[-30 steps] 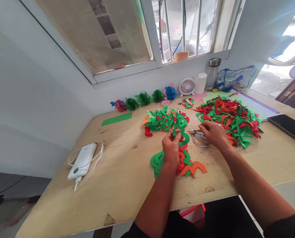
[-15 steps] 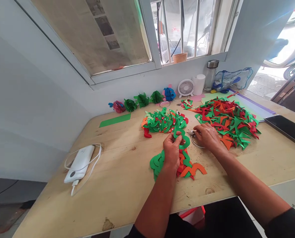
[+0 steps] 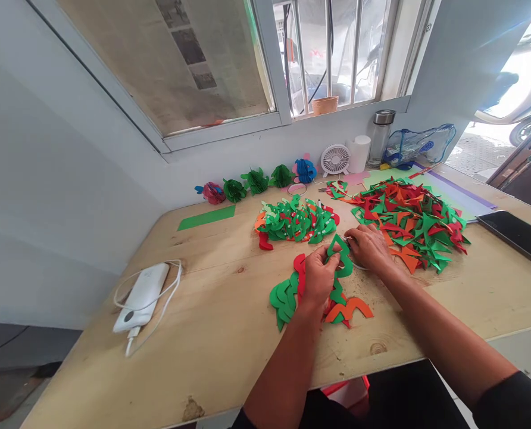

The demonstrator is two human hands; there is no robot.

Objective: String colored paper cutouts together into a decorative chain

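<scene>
pinched in left hand [image 3: 319, 277]: green cutout [image 3: 346, 267]; right hand [image 3: 371, 247] mostly covers tool [image 3: 347, 239]

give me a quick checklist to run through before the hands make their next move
1. Left hand gripping the green cut-out: ok, pinched in the fingers.
2. Right hand firmly on the metal tool: cannot tell, fingers hide most of it.
3. Area around the left hand free of loose pieces: not ok, red and green pieces lie there.
4. Black phone away from both hands: ok.
5. White power bank away from both hands: ok.
</scene>
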